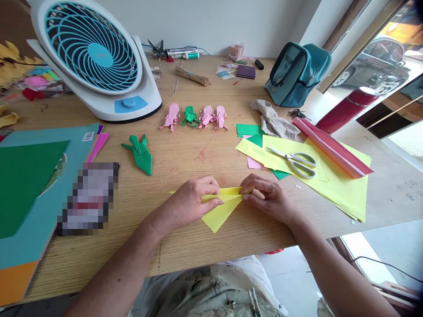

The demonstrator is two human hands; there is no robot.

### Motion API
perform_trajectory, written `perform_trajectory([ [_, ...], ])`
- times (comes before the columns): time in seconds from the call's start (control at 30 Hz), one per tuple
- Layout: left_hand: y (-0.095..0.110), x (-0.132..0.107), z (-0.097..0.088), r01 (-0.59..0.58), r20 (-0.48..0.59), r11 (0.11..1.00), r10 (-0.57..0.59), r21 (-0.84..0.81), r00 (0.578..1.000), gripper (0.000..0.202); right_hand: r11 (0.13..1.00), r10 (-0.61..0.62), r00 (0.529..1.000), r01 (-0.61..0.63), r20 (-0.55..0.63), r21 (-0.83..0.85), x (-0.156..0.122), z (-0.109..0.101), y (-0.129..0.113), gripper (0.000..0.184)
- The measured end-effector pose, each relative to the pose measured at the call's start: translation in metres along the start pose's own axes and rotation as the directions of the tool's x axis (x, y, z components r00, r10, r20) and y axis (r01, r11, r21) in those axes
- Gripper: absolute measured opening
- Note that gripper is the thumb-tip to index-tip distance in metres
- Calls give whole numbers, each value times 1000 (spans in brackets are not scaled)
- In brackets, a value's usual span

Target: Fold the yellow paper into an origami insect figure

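A partly folded sheet of yellow paper (218, 216) lies at the front of the table, one pointed corner facing me. My left hand (194, 198) grips its left part between thumb and fingers. At the right end of the fold, my right hand (266, 196) pinches the paper's tip. Beyond my hands stand small origami figures: a pink one (172, 116), a green one (189, 116) and two more pink ones (206, 116). A larger green folded piece (140, 153) rests to the left of them.
Scissors (295, 162) lie on yellow sheets (346, 193) at right, beside a rolled red sheet (333, 147) and a red flask (346, 110). A fan (95, 57) stands back left. Coloured sheets (29, 185) and a blurred-out object (87, 198) lie left. A teal bag (294, 75) sits behind.
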State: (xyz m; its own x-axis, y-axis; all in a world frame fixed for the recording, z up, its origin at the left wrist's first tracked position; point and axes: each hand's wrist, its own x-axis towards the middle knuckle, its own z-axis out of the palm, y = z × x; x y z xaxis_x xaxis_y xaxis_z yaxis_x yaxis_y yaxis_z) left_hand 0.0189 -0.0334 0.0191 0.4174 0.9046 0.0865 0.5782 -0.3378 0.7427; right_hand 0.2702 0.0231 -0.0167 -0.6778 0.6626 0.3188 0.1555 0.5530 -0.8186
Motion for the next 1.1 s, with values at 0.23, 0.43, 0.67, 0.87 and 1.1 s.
perform_trajectory([
  [0.23,-1,0,1,-32,-31,999,31,-40,999,24,994,19,996,-9,-89,112,-1,-1,4,5],
  [0.43,-5,1,6,-29,-113,997,21,-68,993,18,985,33,990,-9,-134,174,0,0,1,7],
  [0.67,-3,1,8,-4,-188,999,-3,-38,982,10,959,106,975,-49,-194,280,0,3,6,9],
  [0.87,1,1,10,35,-203,999,-39,-19,978,9,945,138,962,-56,-238,323,2,5,8,17],
  [1.1,2,0,9,34,-223,999,-31,7,974,10,947,139,960,-57,-244,316,0,3,8,13],
])
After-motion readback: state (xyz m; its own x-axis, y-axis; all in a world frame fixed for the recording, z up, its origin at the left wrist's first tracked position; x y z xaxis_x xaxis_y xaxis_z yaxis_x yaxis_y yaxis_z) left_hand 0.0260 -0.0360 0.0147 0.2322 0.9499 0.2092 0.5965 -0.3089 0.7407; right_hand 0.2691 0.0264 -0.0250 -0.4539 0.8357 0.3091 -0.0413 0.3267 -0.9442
